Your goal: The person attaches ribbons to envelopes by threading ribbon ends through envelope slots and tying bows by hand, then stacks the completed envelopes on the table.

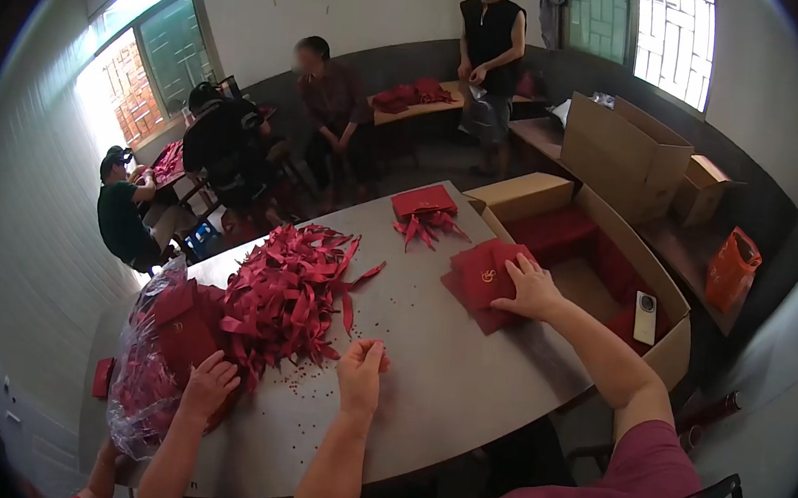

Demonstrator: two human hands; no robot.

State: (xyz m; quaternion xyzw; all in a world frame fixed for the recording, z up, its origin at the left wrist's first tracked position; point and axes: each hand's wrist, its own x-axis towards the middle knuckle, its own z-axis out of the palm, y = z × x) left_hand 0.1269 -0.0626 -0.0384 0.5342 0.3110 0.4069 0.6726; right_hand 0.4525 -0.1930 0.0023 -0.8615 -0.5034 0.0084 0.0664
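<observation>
My right hand (530, 291) lies with its fingers spread over a small fanned stack of flat red pouches (484, 274), the top one bearing a gold emblem. Above the table's near part, my left hand (363, 371) is closed, fingertips pressed together; whatever they hold cannot be made out. Beyond and left of it is a large heap of red ribbons (286, 296). Another neat stack of red pouches (424, 201), ribbons hanging off it, rests near the far edge. At left, a co-worker's hand (212, 383) touches red pouches (185, 325) in a clear plastic bag (135, 387).
An open carton (672, 363) with red contents stands right of the grey table (393, 429), a phone (644, 318) inside its near end. Small dark bits (307, 383) dot the tabletop. Several people are farther back. More cartons (620, 159) and an orange bag (732, 269) sit on a bench.
</observation>
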